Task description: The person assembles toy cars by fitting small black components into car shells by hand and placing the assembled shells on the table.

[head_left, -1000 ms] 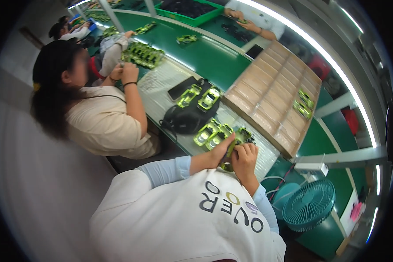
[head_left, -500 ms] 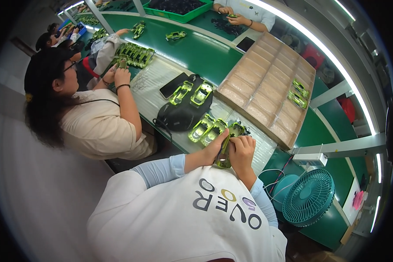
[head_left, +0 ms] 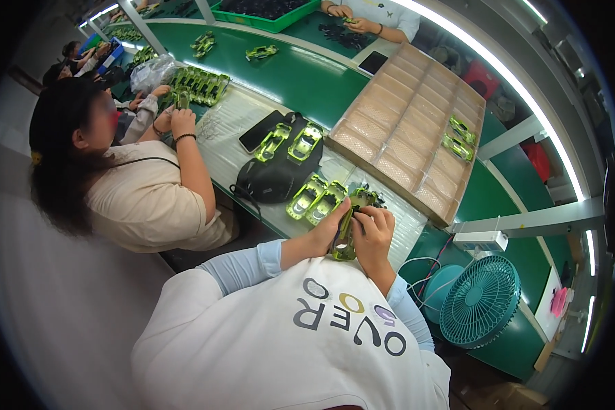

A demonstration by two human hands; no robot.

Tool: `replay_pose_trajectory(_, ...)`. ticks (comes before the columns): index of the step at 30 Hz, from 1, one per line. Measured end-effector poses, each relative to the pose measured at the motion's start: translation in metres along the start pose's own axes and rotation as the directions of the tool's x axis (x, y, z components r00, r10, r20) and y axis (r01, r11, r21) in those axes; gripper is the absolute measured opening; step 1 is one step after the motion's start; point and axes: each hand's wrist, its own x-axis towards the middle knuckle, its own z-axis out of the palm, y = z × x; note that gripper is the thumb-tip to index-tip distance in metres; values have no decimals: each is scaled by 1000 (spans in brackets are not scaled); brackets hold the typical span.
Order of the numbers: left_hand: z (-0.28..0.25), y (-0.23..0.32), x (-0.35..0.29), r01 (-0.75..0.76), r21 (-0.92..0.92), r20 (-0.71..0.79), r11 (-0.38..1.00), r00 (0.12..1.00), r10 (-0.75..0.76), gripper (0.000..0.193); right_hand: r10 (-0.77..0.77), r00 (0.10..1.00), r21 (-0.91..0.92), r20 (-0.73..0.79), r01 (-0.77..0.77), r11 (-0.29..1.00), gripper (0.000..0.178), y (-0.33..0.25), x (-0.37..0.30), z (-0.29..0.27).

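Close to my chest, both hands are closed on one green toy car body (head_left: 344, 244). My left hand (head_left: 325, 234) grips its left side, thumb up along the edge. On the other side, the bent fingers of my right hand (head_left: 374, 231) press at its upper part; whether they pinch a small piece there is hidden. Just beyond my hands lie more green toy car bodies (head_left: 307, 196), with another (head_left: 366, 197) partly behind my right fingers. Two further car bodies (head_left: 306, 141) rest on a black bag (head_left: 280, 179).
A divided cardboard tray (head_left: 396, 137) holds a few car bodies (head_left: 459, 146) at its right. A phone (head_left: 261, 130) lies beside the bag. At right stands a teal fan (head_left: 480, 302) with cables. A co-worker (head_left: 143, 184) sits at left, near rows of car bodies (head_left: 201, 85).
The whole view has shifted slightly, moving the scene a little left and up. My hands keep their hold on the car body, with the right fingers slightly changed in position.
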Motion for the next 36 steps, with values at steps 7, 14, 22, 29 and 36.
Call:
replay_pose_trajectory(7,-1,3,-1,-16,11,-1,1000,1000,16,40,-23,1000,10,-6,23,1000,15,0,2,1)
replay_pose_trajectory(14,-5,-11,5,-61,147,-60,987,996,70,43,6,995,29,102,-9,1000,12,1,-1,-4)
replay_pose_trajectory(22,-12,-14,6,-84,276,-48,958,994,100,50,6,979,70,202,-20,997,10,2,2,-7)
replay_pose_trajectory(29,-9,-11,5,-148,319,-25,936,986,164,45,68,993,86,93,-76,993,17,-5,-1,-1)
replay_pose_trajectory(36,-13,-14,4,-156,306,4,939,987,162,45,33,996,144,86,-46,989,19,-1,-6,0)
